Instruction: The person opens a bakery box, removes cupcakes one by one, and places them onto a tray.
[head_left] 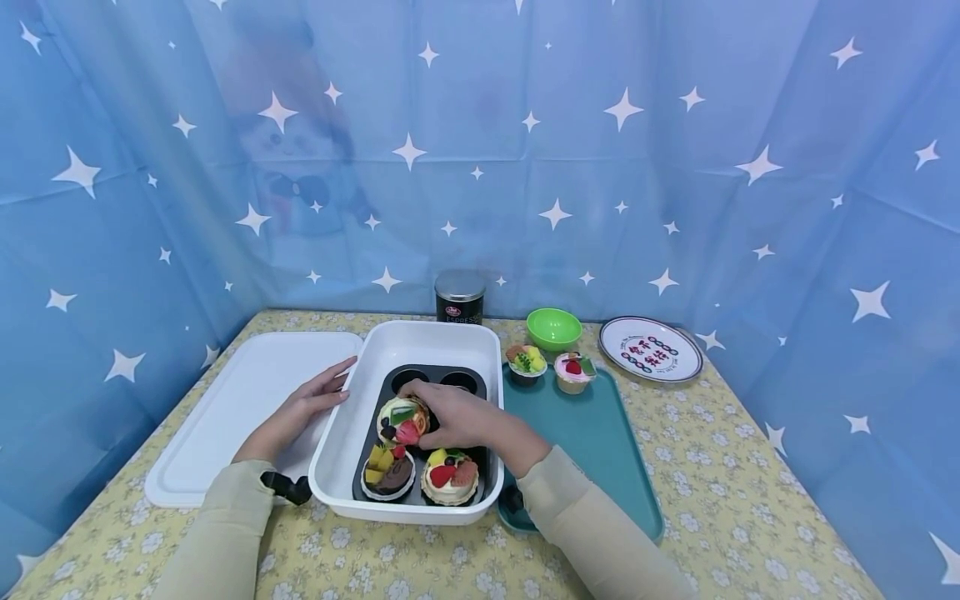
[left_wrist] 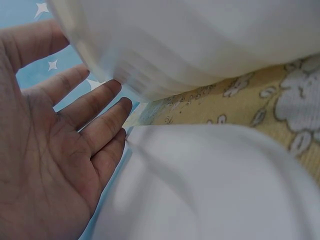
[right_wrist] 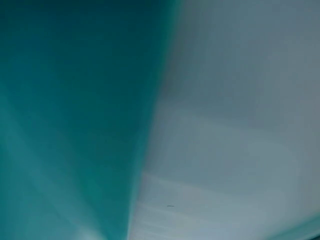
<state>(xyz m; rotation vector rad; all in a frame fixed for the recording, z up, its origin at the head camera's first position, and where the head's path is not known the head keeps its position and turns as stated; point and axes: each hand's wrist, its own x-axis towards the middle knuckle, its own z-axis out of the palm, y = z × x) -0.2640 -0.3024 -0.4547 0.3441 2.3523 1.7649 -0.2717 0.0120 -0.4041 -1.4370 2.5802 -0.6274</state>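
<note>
Right hand (head_left: 457, 417) gripping fruit tart (head_left: 402, 419) inside muffin pan (head_left: 435, 379) in white bin (head_left: 420, 337); left hand (head_left: 303, 408) flat, fingers straight against bin's outer wall.

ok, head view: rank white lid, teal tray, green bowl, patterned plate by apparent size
1. white lid
2. teal tray, partly hidden, so its place against the lid is unsure
3. patterned plate
4. green bowl

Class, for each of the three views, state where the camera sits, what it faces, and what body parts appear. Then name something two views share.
Head: above, facing down at white tub, both hands and sleeves visible.
Left wrist: beside left hand, facing tub wall.
Right wrist: pressed between teal tray and tub; no body shows.
Shared: the tub appears in all.
</note>
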